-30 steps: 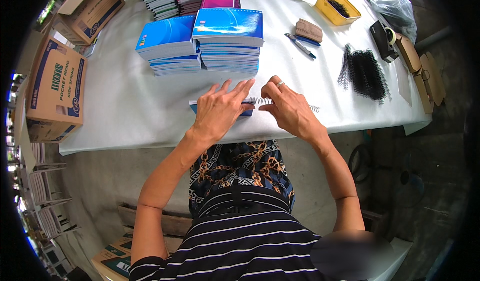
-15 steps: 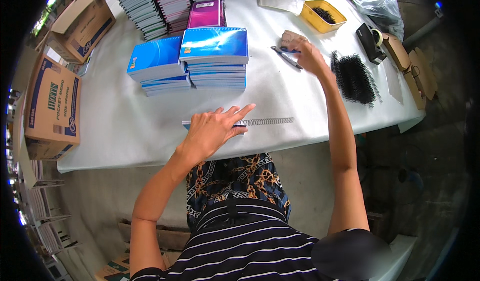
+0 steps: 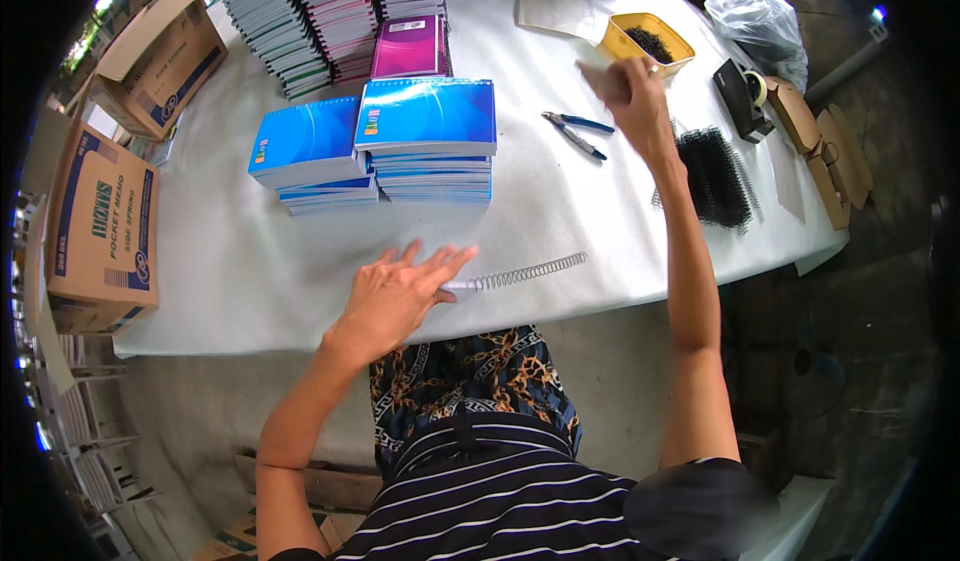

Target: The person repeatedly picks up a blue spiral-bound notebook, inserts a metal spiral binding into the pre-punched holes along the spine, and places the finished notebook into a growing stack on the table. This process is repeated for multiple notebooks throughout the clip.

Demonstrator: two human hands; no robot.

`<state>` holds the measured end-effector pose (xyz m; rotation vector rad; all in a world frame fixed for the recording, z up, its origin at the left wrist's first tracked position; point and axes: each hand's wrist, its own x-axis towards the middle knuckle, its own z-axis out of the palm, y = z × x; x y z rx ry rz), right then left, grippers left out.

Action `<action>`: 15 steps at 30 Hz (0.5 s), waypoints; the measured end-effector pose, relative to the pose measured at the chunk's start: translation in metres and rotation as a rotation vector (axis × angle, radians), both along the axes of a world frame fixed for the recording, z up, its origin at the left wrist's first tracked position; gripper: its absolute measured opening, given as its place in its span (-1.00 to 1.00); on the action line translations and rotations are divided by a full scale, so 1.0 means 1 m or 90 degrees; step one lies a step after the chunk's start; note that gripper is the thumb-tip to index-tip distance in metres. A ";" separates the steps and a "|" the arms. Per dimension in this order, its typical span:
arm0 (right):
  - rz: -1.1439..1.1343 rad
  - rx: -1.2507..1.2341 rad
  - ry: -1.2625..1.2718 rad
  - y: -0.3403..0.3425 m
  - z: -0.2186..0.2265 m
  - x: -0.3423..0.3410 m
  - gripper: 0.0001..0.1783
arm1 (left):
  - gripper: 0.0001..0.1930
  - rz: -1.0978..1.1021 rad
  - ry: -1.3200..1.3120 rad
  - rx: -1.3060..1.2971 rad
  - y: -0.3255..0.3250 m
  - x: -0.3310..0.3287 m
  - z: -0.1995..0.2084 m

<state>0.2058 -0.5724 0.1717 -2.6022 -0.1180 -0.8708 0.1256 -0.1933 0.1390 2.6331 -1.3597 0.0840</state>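
Near the table's front edge, my left hand (image 3: 395,296) is around a small notebook (image 3: 460,285), thumb on the near side and fingers, slightly blurred, on the far side. Most of the notebook is hidden under the hand. A thin dark wire coil (image 3: 530,272) sticks out from its right end and slants up to the right. Farther off on the right, my right hand (image 3: 643,96) is closed around a small brown block (image 3: 604,82), blurred by motion. Blue-handled pliers (image 3: 580,133) lie partly spread on the table just below that hand.
Stacks of blue notebooks (image 3: 425,121) stand ahead, with purple notebooks (image 3: 410,46) and tall bound piles behind. A yellow tub (image 3: 688,53) holds black bits. Black coils (image 3: 715,176), a tape dispenser (image 3: 740,101) and an open carton are at right; cartons (image 3: 105,226) line the left.
My right hand has picked up the brown block from beside the pliers and moved slightly right. My left hand has shifted nearer and left with the notebook, and the coil now slants upward.
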 end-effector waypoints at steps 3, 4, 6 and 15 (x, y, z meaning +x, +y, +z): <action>0.167 -0.202 0.277 0.042 -0.025 -0.080 -0.32 | -0.36 -0.063 0.182 0.063 0.005 -0.002 0.016; 0.193 -0.232 0.403 0.059 -0.030 -0.099 -0.28 | -0.39 -0.077 0.207 0.075 0.004 -0.001 0.021; 0.195 -0.305 0.382 0.055 -0.035 -0.112 -0.20 | -0.40 -0.096 0.222 0.068 0.000 0.000 0.021; 0.572 0.333 0.606 0.074 0.007 -0.099 -0.30 | -0.16 0.017 -0.001 -0.057 0.007 -0.001 0.000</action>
